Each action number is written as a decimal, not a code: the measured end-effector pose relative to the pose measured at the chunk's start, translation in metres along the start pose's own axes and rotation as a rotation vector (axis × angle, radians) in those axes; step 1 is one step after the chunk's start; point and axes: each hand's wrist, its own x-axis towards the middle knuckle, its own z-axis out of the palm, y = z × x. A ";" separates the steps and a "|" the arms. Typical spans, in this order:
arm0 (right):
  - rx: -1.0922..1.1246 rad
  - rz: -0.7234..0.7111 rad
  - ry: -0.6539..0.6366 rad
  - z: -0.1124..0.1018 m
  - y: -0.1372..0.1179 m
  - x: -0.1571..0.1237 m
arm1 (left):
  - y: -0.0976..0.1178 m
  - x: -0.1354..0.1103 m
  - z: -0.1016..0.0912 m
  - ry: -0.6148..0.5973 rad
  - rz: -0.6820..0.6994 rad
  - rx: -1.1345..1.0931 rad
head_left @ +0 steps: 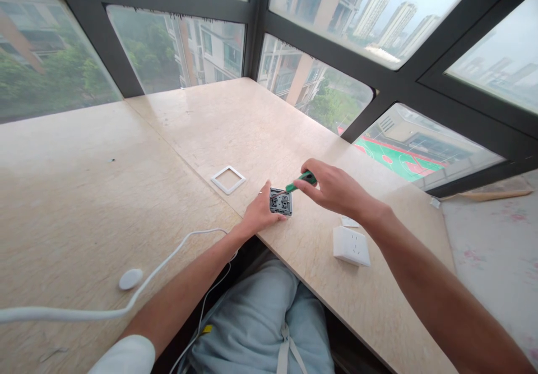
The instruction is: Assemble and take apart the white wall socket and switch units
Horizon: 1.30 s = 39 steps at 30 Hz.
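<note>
My left hand (259, 212) grips a small square wall switch module (281, 203) by its edges, near the counter's front edge. The module's dark inner side with its small parts faces up. My right hand (325, 186) is closed round the handle of a green screwdriver (301, 181). The screwdriver slants down to the left, and its thin shaft reaches over the module; whether the tip touches it, I cannot tell. A white square frame (228, 180) lies flat on the counter beyond my left hand.
A white socket box (351, 246) stands on the counter (202, 121) under my right forearm, with a small white plate (349, 222) behind it. At left are a white cable (168, 262) and a round white disc (130, 279). Framed windows (252, 26) border the counter.
</note>
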 end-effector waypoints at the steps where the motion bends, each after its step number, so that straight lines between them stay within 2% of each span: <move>1: -0.091 0.046 -0.007 -0.002 -0.005 0.003 | 0.000 0.000 0.000 0.000 -0.002 0.005; 3: -0.242 0.129 -0.015 -0.006 -0.016 0.009 | 0.000 0.000 0.000 0.003 -0.003 0.012; 5: -0.318 0.135 -0.016 -0.007 -0.025 0.016 | -0.001 0.000 0.000 0.009 0.001 0.014; 8: -0.301 -0.020 -0.027 -0.008 -0.030 0.025 | -0.003 0.001 0.001 0.017 0.012 0.011; 12: -0.141 -0.301 -0.105 -0.011 -0.020 0.030 | -0.003 0.000 0.001 0.022 0.027 0.001; 15: 0.019 -0.354 -0.160 -0.013 -0.015 0.030 | -0.002 0.000 0.001 0.021 0.029 -0.004; 18: 0.034 -0.171 -0.114 -0.010 -0.019 0.029 | -0.003 0.000 0.001 0.015 0.033 -0.009; 21: -0.148 0.099 -0.004 -0.004 -0.024 0.032 | -0.004 0.001 0.002 0.021 0.038 -0.006; 23: -0.246 0.169 0.028 -0.003 -0.025 0.034 | -0.005 0.001 0.003 0.028 0.039 -0.003; 25: -0.250 0.105 0.013 -0.005 -0.023 0.034 | -0.005 0.001 0.003 0.023 0.038 -0.002; 29: -0.041 -0.234 -0.126 -0.016 -0.017 0.029 | -0.002 0.000 0.001 0.012 0.037 -0.001; 31: 0.048 -0.308 -0.168 -0.017 -0.017 0.027 | -0.001 -0.001 0.001 0.014 0.039 0.002; 33: 0.056 -0.232 -0.127 -0.014 -0.019 0.026 | 0.000 -0.001 0.001 0.014 0.051 0.003; 36: -0.047 0.049 -0.011 -0.006 -0.024 0.028 | -0.001 -0.001 0.002 0.011 0.056 0.012; 38: -0.138 0.195 0.007 -0.003 -0.025 0.029 | -0.001 -0.001 0.002 0.012 0.048 0.019; 39: -0.176 0.220 -0.003 -0.002 -0.025 0.030 | -0.001 -0.001 0.002 0.015 0.044 0.020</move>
